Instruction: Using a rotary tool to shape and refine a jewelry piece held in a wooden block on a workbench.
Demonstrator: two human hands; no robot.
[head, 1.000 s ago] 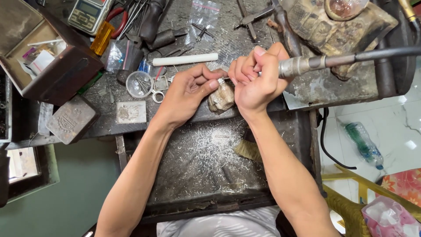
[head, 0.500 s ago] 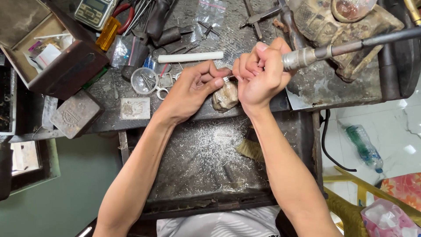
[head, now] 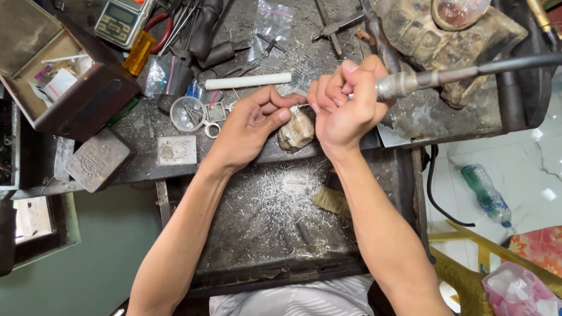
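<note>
My right hand [head: 345, 105] grips a metal rotary handpiece [head: 410, 82] whose black flexible shaft [head: 515, 63] runs off to the right. Its tip meets a tiny silver piece [head: 294, 108] pinched in the fingers of my left hand [head: 252, 123]. Both hands rest against a worn wooden bench peg [head: 295, 131] at the edge of the workbench [head: 328, 52]. Below them a metal catch tray [head: 263, 222] is covered in silver filings.
A white rod [head: 249, 81], pliers, small tools and a round dish [head: 187, 113] lie on the bench. A brown open box [head: 64, 82] and a pocket scale [head: 120, 20] sit at left, a metal block [head: 98, 159] nearby. A brush [head: 332, 201] lies in the tray. A bottle [head: 483, 193] lies on the floor.
The view has drifted slightly; my hands stay together at the peg, and the handpiece has tilted a little while its tip stays on the small piece.
</note>
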